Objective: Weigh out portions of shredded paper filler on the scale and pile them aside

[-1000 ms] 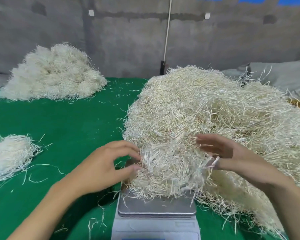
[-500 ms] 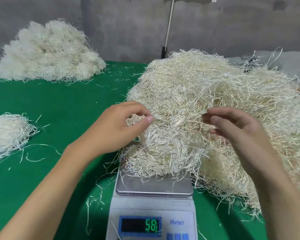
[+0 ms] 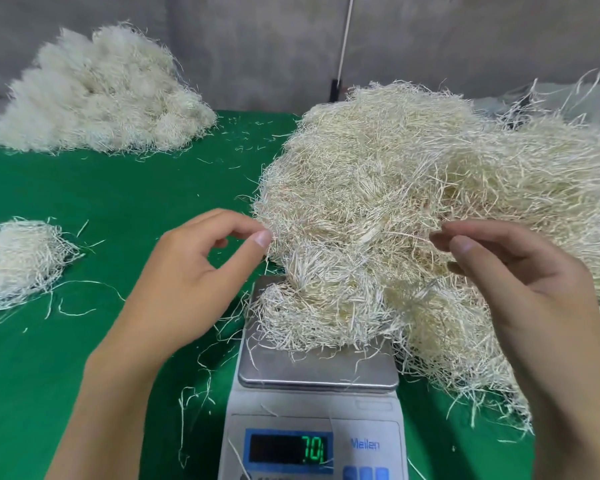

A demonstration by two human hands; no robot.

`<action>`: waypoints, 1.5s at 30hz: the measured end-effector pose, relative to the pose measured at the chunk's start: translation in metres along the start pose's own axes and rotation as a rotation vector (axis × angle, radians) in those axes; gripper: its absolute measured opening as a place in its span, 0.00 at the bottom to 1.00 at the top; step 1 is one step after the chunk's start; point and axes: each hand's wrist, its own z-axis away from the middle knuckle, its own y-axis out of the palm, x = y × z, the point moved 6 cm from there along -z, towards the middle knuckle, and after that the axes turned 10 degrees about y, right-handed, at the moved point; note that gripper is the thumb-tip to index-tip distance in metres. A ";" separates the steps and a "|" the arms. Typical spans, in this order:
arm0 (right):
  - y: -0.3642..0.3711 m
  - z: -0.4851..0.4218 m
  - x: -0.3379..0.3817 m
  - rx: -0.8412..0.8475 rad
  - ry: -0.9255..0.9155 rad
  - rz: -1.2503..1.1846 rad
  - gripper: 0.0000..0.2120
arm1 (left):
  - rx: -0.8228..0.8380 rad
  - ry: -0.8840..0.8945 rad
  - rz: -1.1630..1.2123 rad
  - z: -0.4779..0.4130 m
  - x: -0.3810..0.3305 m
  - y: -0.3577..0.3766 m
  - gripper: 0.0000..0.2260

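A grey digital scale [image 3: 317,372] stands at the bottom centre, and its green display [image 3: 312,448] shows 70 followed by an unclear digit. A clump of cream shredded paper [image 3: 312,317] lies on the steel platform and merges on its right into the large loose heap [image 3: 430,174]. My left hand [image 3: 187,278] hovers at the clump's left edge, thumb and forefinger apart, with the thumb tip brushing strands. My right hand [image 3: 520,278] hovers over the heap to the right of the clump. Its fingers are loosely curled among loose strands and grip nothing that I can see.
A small weighed portion [image 3: 18,261] lies on the green cloth [image 3: 136,188] at the left edge. A big pile of whiter filler [image 3: 97,95] sits at the back left against the grey wall. Stray strands lie around the scale.
Both hands rose from the sides of the clump to its upper edges. The scale came into full view and its reading climbed from 58 to 70.
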 end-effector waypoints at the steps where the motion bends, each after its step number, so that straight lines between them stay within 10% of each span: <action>1: 0.000 0.001 -0.004 -0.032 0.011 -0.005 0.11 | -0.019 -0.017 -0.002 0.004 0.002 0.000 0.07; 37: 0.002 0.071 -0.039 -0.429 0.133 -0.084 0.11 | -0.292 -0.217 0.016 0.070 -0.022 0.017 0.12; 45: -0.028 0.056 -0.022 -0.347 0.254 0.040 0.14 | 0.077 -0.250 -0.113 0.032 -0.044 0.033 0.10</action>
